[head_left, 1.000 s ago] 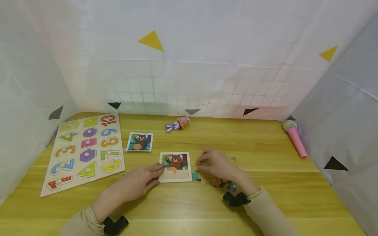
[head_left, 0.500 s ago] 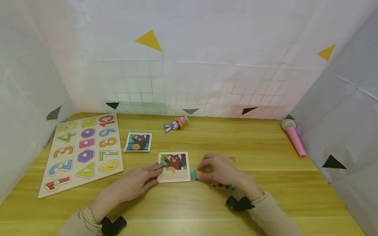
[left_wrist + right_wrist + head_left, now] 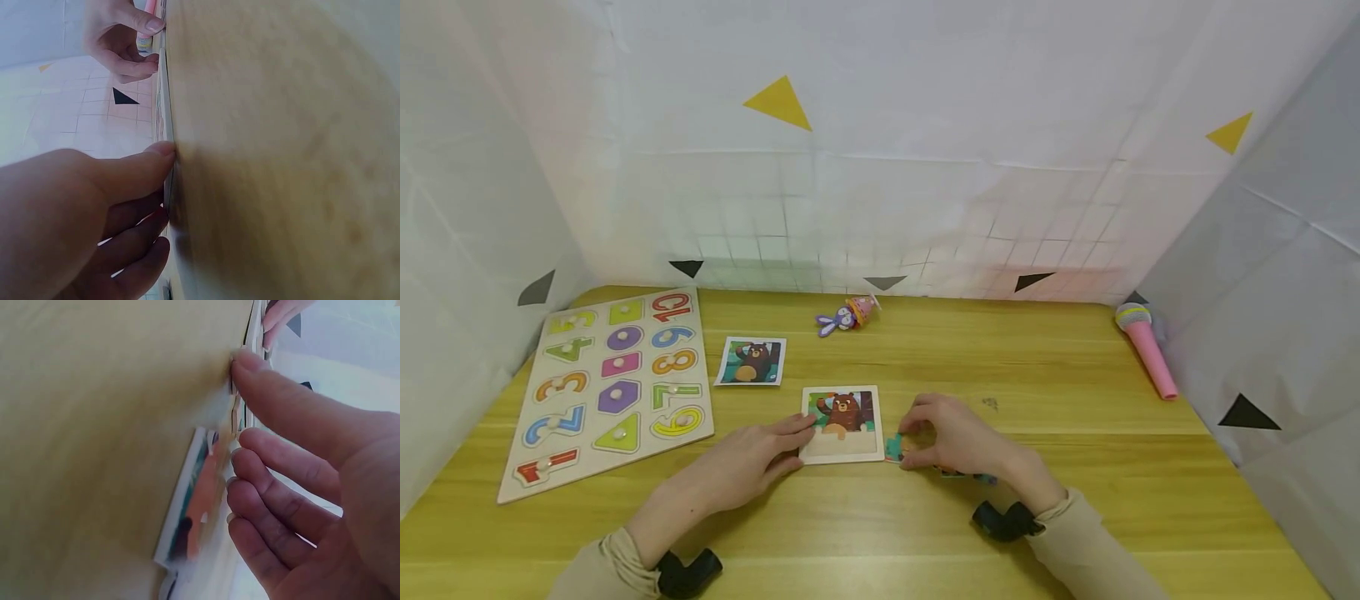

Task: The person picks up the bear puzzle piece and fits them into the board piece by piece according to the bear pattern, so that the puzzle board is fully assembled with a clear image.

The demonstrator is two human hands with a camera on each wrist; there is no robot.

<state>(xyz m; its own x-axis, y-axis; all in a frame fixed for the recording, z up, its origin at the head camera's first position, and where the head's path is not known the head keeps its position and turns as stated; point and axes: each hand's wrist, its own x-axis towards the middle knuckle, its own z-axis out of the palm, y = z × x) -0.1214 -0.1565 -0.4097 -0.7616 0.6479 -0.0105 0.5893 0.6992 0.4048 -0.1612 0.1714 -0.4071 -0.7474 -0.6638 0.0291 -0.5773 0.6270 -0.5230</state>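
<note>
Down toward the lower center of the head view, the right hand had moved in, thumb and finger pinching a teal puzzle piece just beside the tray; its upper part was filled, its bottom bare. Left-wrist view, lower left: the left hand touched the tray's edge, fingers uncurled. Right-wrist view, lower center: an orange puzzle piece lay unplaced.

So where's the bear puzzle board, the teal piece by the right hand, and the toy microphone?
Bear puzzle board (image 3: 842, 447), head view: bare lower part.
Teal piece (image 3: 892, 448), head view: uncovered left part.
Toy microphone (image 3: 1152, 359), head view: pink handle.
</note>
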